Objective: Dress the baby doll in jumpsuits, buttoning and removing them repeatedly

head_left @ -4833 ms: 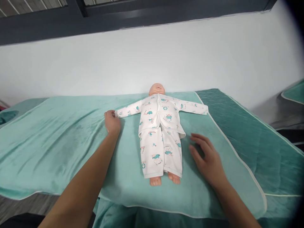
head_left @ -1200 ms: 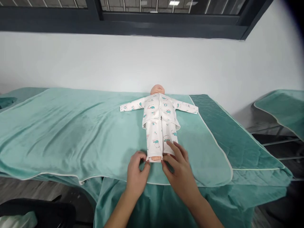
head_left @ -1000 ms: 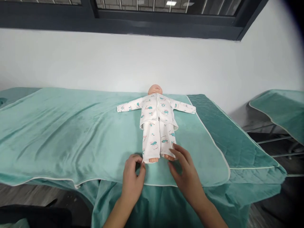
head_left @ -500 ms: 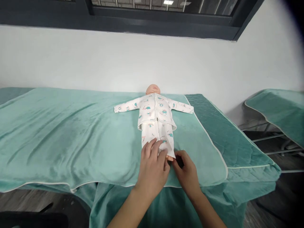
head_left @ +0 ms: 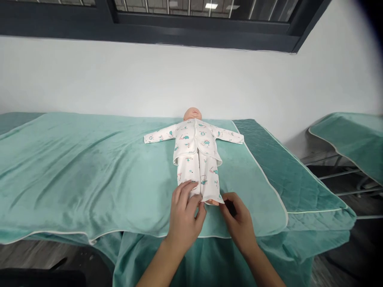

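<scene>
A baby doll (head_left: 192, 113) lies on its back with its arms stretched sideways. It wears a white printed jacket (head_left: 187, 137) and matching white trousers (head_left: 209, 171). My right hand (head_left: 238, 217) pinches the outer corner of the trouser hem on the right-hand leg, between thumb and forefinger. At the inner side of that same hem, my left hand (head_left: 184, 215) has thumb and forefinger closed on the cloth, while its other fingers lie over the left-hand trouser leg. The doll's toes (head_left: 213, 202) peep out of the hem between my hands. My left hand hides the other leg's end.
Under the doll spreads a light green blanket (head_left: 134, 171) on a bed with a darker green quilted cover (head_left: 287, 175). A white wall (head_left: 119, 79) and a dark window frame (head_left: 203, 34) stand behind. Another green-covered bed (head_left: 353, 139) is at the right.
My left hand has drawn back and left, from over the trouser leg to the hem's inner edge. The hem is stretched wider, and more of the toes show. My right hand keeps its pinch.
</scene>
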Tool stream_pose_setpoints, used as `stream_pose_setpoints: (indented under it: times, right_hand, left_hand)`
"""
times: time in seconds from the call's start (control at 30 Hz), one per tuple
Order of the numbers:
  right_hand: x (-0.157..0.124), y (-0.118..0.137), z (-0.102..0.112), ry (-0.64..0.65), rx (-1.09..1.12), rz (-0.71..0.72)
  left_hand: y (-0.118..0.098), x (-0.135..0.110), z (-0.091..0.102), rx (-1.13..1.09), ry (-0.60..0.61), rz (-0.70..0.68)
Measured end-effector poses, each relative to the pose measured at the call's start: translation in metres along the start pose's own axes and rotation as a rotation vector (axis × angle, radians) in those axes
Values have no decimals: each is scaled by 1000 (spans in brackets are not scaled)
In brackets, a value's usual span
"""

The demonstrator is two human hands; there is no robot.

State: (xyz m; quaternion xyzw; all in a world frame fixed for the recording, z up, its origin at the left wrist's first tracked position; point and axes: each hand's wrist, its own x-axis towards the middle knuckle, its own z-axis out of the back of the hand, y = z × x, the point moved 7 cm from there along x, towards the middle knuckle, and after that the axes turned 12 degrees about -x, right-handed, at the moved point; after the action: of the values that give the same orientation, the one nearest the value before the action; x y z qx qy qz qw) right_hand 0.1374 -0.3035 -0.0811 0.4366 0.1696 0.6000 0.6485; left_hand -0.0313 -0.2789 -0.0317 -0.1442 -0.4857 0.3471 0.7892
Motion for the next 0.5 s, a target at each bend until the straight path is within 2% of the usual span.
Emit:
stream_pose_setpoints:
  times: [0.17,0.33,0.5]
  right_hand:
    - [-8,5,0,4,-80,160]
    - [-9,0,-6,51,-151,150]
    - [-3,-4,-3,72,-113,80]
  left_hand:
    - [-3,-8,4,18,4,-67]
    - [2,-11,0,45,61,-59]
    - [9,-22,7,66,61,-3]
